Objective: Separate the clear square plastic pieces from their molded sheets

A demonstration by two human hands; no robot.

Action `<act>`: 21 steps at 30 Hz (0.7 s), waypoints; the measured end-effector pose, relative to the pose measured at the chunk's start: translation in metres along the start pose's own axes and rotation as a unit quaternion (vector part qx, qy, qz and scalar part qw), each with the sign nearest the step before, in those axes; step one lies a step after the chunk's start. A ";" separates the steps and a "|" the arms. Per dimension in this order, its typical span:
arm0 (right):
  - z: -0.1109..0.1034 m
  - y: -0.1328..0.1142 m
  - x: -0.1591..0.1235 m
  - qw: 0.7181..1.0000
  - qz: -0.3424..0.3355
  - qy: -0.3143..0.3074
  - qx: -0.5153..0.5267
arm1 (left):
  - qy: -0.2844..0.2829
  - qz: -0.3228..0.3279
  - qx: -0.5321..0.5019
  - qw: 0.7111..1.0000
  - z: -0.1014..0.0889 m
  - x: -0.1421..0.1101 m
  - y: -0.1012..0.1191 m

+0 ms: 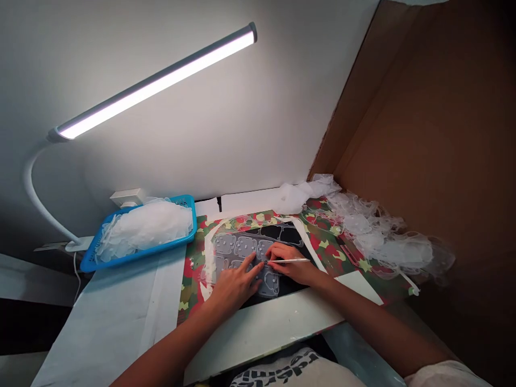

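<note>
A white wall (226, 134) is being lit by a slim LED desk lamp (157, 80), with a brown cardboard panel (407, 134) standing at the right. A camouflage-patterned mat (326, 236) is being overlapped by a heap of clear plastic scraps (382, 236), and a blue tray (189, 228) of clear pieces is being kept beside it. A clear moulded sheet (242, 250) on the mat is being pressed by the left hand (236, 285), fingers spread. A thin white tool (296, 260) is being pinched by the right hand (292, 266), fingers pressed together around it
</note>
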State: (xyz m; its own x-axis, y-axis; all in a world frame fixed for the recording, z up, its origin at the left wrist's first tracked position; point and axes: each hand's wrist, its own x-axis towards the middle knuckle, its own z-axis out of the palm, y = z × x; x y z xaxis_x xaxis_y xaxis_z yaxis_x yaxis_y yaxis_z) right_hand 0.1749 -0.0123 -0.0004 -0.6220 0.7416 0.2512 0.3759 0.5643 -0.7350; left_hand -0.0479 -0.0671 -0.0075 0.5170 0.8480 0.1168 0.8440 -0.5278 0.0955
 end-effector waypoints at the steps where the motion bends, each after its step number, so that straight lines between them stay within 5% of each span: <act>1: 0.000 -0.001 0.001 1.000 0.002 -0.001 -0.003 | 0.000 0.003 0.006 1.000 -0.001 0.000 0.000; 16: 0.004 0.005 -0.002 0.999 -0.004 -0.011 -0.041 | -0.098 -0.014 0.016 0.995 -0.017 0.003 0.004; 21: 0.017 0.004 -0.002 0.990 -0.050 0.030 -0.132 | -0.114 -0.013 0.013 0.993 -0.017 0.004 0.003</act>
State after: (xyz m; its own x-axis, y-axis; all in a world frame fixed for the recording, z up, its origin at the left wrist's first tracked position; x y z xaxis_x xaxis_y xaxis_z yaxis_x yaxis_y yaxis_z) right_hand 0.1655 -0.0176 -0.0144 -0.6266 0.6932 0.3562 0.4855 0.7047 -0.5173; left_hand -0.0453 -0.0661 0.0103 0.5109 0.8523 -0.1121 0.8597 -0.5060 0.0706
